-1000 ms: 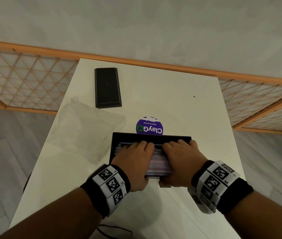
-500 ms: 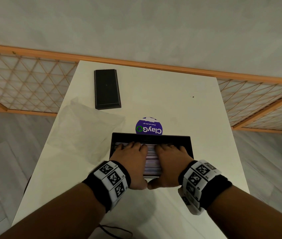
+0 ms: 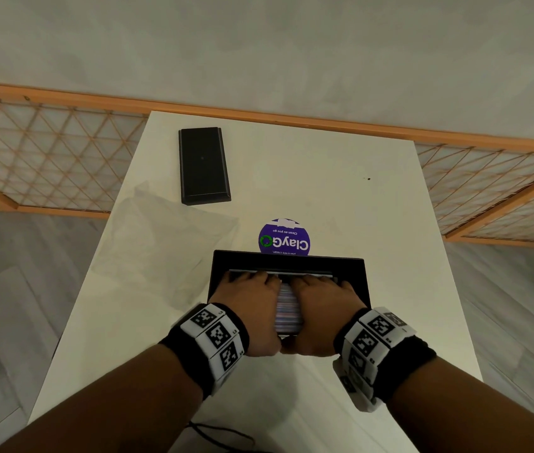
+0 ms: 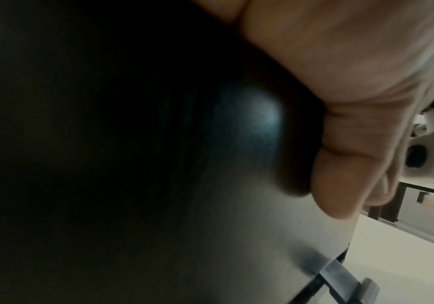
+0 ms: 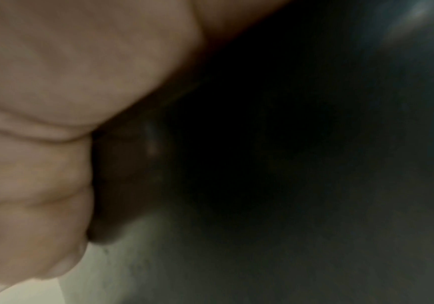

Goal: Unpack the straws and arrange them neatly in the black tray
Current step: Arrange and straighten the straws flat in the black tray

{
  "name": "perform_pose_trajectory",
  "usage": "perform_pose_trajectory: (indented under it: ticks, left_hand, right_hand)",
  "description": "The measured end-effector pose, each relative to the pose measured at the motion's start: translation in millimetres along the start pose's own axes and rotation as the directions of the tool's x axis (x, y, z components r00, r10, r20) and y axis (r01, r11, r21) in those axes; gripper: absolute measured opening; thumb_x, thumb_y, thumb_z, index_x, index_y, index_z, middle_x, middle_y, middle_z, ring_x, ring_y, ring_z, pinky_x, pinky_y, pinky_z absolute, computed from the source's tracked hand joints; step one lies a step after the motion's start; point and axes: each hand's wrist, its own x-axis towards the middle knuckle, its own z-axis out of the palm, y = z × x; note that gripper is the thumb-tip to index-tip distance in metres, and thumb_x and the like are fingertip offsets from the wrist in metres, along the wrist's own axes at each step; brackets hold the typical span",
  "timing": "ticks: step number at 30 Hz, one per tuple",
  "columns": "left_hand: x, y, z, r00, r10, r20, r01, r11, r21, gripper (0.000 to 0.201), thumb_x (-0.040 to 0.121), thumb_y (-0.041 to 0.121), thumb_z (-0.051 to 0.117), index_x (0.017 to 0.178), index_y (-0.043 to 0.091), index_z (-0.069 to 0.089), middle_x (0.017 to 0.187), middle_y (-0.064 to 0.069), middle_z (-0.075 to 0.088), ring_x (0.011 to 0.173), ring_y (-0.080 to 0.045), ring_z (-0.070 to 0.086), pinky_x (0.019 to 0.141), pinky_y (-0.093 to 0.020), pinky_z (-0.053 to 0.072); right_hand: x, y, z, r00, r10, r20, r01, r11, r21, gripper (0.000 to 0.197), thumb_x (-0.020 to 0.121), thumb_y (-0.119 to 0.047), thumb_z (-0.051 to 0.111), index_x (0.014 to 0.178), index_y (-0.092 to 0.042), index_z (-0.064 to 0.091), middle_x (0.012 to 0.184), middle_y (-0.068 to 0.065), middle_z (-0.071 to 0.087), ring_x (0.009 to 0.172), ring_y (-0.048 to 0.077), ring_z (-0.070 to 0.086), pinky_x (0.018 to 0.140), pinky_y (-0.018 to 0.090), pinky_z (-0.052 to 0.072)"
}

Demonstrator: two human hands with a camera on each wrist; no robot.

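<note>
The black tray sits on the white table in front of me, filled with a layer of striped straws lying side by side. Both hands lie on the straws, close together. My left hand covers the left half and my right hand the right half, fingers stretched to the pile's far edge. Only a narrow strip of straws shows between them. In the left wrist view my left hand's thumb rests against the tray's dark near wall. The right wrist view shows my right hand's thumb against that wall too.
A second black tray lies upside down at the far left of the table. A crumpled clear plastic bag lies left of the straw tray. A purple round sticker is just behind it. A wooden lattice rail runs behind the table.
Both hands have slid back toward me over the straws and drawn closer together, leaving more of the tray's far and right rim showing.
</note>
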Motion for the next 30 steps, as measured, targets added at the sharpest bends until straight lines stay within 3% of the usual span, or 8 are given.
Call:
perform_pose_trajectory:
  ticks: [6,10,20,26,30]
  left_hand:
    - [-1,-1,-3,0.998,-0.017,0.053,0.017,1.0,0.003,0.101,0.07,0.067,0.07,0.152,0.028,0.025,0.154,0.002,0.041,0.144,-0.025,0.037,0.122,-0.049,0.028]
    - [-3,0,1,1.0,-0.022,-0.008,0.021,1.0,-0.021,0.087,0.07,0.064,0.07,0.141,0.029,0.035,0.142,0.003,0.052,0.133,-0.024,0.049,0.117,-0.047,0.033]
    - [-4,-1,3,1.0,-0.02,-0.018,0.02,1.0,-0.023,0.086,0.073,0.065,0.066,0.145,0.029,0.034,0.145,0.003,0.05,0.136,-0.024,0.047,0.119,-0.049,0.031]
    - [-11,0,5,0.998,-0.001,-0.071,0.003,1.0,0.025,0.076,0.077,0.063,0.063,0.14,0.029,0.04,0.139,0.004,0.047,0.132,-0.022,0.048,0.117,-0.048,0.033]
    - [-13,5,5,0.998,-0.026,-0.063,0.03,0.997,0.066,0.072,0.078,0.063,0.06,0.138,0.028,0.042,0.135,0.004,0.054,0.131,-0.023,0.049,0.118,-0.051,0.027]
  right_hand:
    - [1,-2,-3,1.0,0.011,0.017,-0.011,0.999,-0.039,0.112,0.059,-0.076,0.07,0.149,-0.034,0.019,0.153,-0.008,0.036,0.141,0.026,0.034,0.115,0.051,0.022]
    - [-4,0,4,1.0,0.0,-0.022,-0.001,0.999,-0.042,0.105,0.06,-0.077,0.065,0.146,-0.03,0.025,0.148,-0.009,0.041,0.136,0.024,0.04,0.113,0.05,0.023]
    - [-2,1,4,1.0,0.01,-0.003,-0.01,1.0,-0.028,0.104,0.063,-0.075,0.065,0.147,-0.032,0.022,0.149,-0.01,0.041,0.139,0.024,0.037,0.115,0.053,0.021]
    - [-8,2,9,0.997,0.007,-0.072,-0.013,0.997,-0.079,0.09,0.065,-0.075,0.06,0.141,-0.034,0.035,0.143,-0.009,0.043,0.133,0.023,0.039,0.11,0.048,0.026]
    - [-7,1,7,0.999,0.025,-0.029,-0.027,0.998,-0.049,0.083,0.066,-0.072,0.063,0.136,-0.033,0.039,0.137,-0.011,0.051,0.13,0.022,0.045,0.11,0.049,0.027]
